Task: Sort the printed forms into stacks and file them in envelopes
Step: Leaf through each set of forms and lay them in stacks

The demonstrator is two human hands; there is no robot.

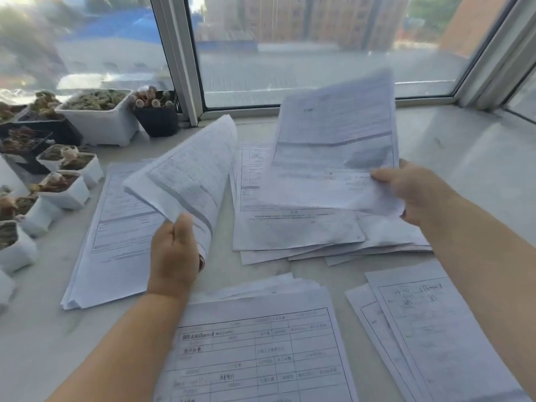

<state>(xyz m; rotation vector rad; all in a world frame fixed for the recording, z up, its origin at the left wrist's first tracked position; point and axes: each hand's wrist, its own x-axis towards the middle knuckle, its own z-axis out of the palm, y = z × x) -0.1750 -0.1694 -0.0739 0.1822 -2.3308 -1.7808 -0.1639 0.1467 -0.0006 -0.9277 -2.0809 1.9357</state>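
Pots [95, 117] of small succulents, far left, along the window. Stack of printed forms [116, 221] flat on counter [464, 169]. Left hand [174, 256] — thumb and fingers pinching a curled sheaf [188, 172] lifted above that stack. Middle pile [290, 227], fanned and uneven. Right hand [412, 190] pinching a sheet [333, 146] held over it. Nearer piles: gridded form [261, 352], another [429, 329] at right. Advice: match layouts before laying down; square edges. Print too blurred to read. No envelopes in view.
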